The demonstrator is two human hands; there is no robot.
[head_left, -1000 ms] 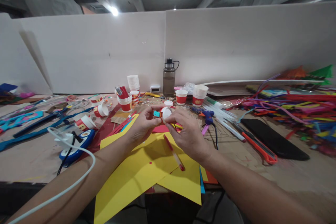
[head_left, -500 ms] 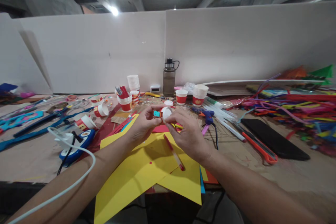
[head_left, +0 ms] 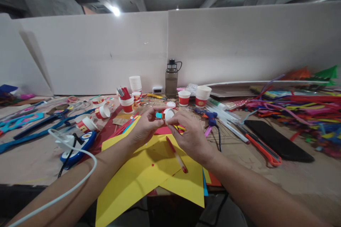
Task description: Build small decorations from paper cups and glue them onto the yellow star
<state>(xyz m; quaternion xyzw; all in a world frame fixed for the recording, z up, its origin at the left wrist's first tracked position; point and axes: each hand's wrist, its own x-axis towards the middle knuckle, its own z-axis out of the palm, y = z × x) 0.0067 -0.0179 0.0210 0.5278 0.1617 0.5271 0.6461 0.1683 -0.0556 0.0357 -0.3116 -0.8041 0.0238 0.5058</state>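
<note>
Between my two hands is a small paper cup (head_left: 168, 114), its pale round end turned toward me and a teal and orange-red piece (head_left: 160, 115) at its left side. My left hand (head_left: 146, 124) grips it from the left, thumb below and fingers curled behind. From the right, my right hand (head_left: 190, 134) holds the rim with thumb and fingers closed. Beneath the hands lie yellow paper sheets (head_left: 133, 173) with a red pen (head_left: 176, 154) on top. The far side of the cup is hidden by the fingers.
A glue gun (head_left: 211, 117), an orange cutter (head_left: 263, 150) and a black phone (head_left: 277, 140) lie to the right. A blue power strip (head_left: 78, 149) with a white cable is at left. Behind stand stacked paper cups (head_left: 203, 95) and a water bottle (head_left: 171, 79).
</note>
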